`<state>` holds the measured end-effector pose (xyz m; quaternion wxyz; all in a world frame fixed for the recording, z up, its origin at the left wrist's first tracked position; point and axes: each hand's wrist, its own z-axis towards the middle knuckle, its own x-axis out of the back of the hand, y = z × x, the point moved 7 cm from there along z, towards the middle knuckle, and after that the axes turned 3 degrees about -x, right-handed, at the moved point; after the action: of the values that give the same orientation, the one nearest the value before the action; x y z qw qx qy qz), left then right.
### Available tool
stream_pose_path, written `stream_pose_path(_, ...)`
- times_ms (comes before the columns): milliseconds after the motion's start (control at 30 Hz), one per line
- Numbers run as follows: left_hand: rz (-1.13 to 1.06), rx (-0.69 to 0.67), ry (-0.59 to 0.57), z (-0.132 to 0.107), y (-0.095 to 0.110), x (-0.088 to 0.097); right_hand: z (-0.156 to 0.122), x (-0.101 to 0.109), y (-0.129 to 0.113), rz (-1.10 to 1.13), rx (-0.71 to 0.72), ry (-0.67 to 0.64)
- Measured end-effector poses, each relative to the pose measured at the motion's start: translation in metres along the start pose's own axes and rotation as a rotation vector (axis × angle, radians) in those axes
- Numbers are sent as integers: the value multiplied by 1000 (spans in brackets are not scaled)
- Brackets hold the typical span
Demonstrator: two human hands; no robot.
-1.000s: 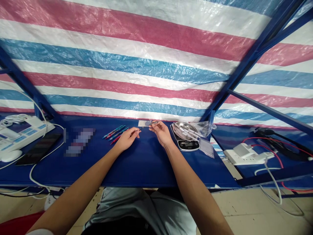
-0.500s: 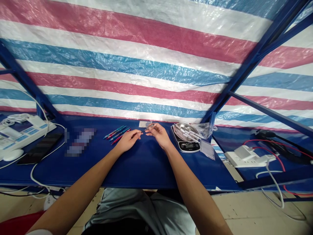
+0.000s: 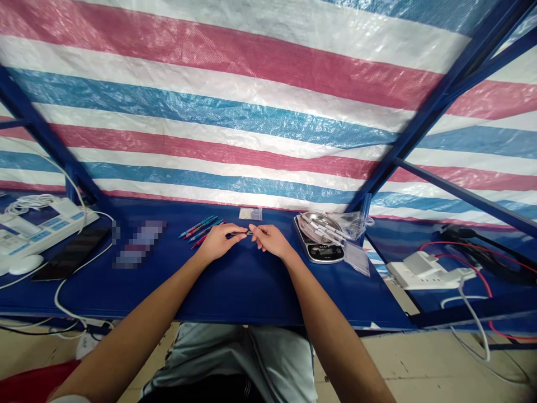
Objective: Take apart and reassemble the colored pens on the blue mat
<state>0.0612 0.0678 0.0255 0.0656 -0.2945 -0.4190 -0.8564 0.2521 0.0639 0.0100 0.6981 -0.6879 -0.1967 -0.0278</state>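
My left hand (image 3: 220,240) and my right hand (image 3: 268,239) meet over the blue table (image 3: 235,285), fingertips almost touching. Between them they pinch a thin dark pen part (image 3: 242,233), too small to make out further. Just left of my left hand lie several blue and red pens (image 3: 200,228). A small clear bag (image 3: 250,213) of tiny parts lies behind my hands near the tarp.
A small scale (image 3: 319,246) with a metal dish of white pieces and a clear plastic bag stands right of my hands. White power strips (image 3: 422,270) and cables sit at right; a white power strip (image 3: 39,226), a dark phone (image 3: 67,254) and cables at left. Striped tarp hangs behind.
Both hands have drawn back from the small bag toward me and come closer together, still pinching the thin part.
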Motion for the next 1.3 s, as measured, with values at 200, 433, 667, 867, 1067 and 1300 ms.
stream_pose_path(200,-224,210,110,-1,-15,11,2,3,-12,212,194,-38)
stream_pose_path(433,-884,432,357,-2,-34,9,7,5,-9,410,200,72)
stream_pose_path(667,-1003,385,314,-1,-26,-2,7,-3,-2,401,-14,52)
stream_pose_path(867,-964,366,305,0,-27,-2,2,1,-10,441,79,-10)
stream_pose_path(1067,-935,353,263,0,-25,-3,4,0,0,380,-68,-23)
stream_pose_path(1300,-864,279,246,2,-16,-2,3,3,-6,493,-6,-7)
